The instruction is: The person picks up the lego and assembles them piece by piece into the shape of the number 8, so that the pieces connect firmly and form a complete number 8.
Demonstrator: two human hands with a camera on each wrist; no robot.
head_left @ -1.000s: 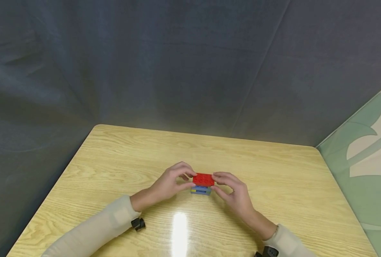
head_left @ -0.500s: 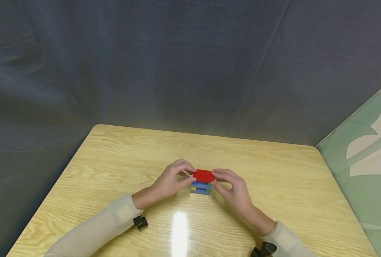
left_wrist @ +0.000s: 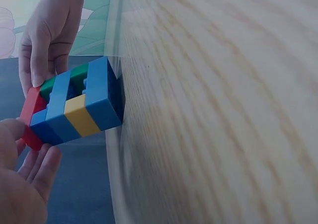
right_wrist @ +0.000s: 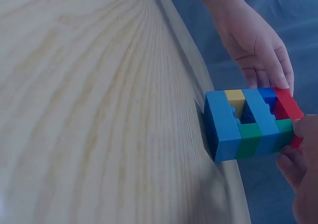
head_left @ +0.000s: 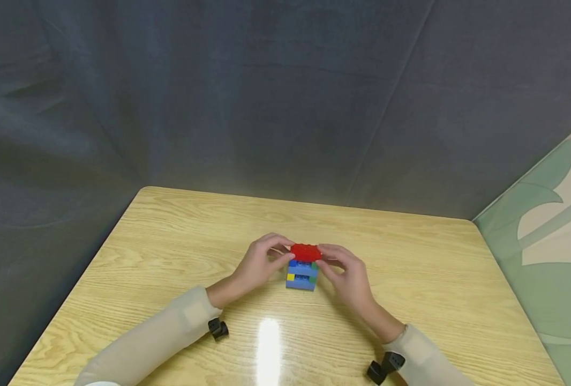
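A stack of toy building bricks stands on the table, tilted away from me in the head view. Its lowest layer is a long blue brick (right_wrist: pixel 218 124). Above it sit a small yellow brick (left_wrist: pixel 82 115) and a small green brick (right_wrist: pixel 249 139), then a second long blue brick (left_wrist: pixel 59 100). Another small pair, a blue brick (left_wrist: pixel 39 124) and a green brick (right_wrist: pixel 284 130), carries the red brick (head_left: pixel 306 252) on top. My left hand (head_left: pixel 261 262) pinches the red brick's left end between thumb and fingers. At its right end, my right hand (head_left: pixel 350 276) pinches likewise.
The wood-grained table (head_left: pixel 208 225) reaches back to a dark curtain (head_left: pixel 266 107). A patterned green and pale panel (head_left: pixel 550 257) borders it on the right. Black wrist devices sit on the left cuff (head_left: pixel 218 328) and the right cuff (head_left: pixel 385 367).
Both hands and the red brick have moved away from me. The stack has tilted back, so more of its blue, yellow and green front shows. The grip on the red brick stays.
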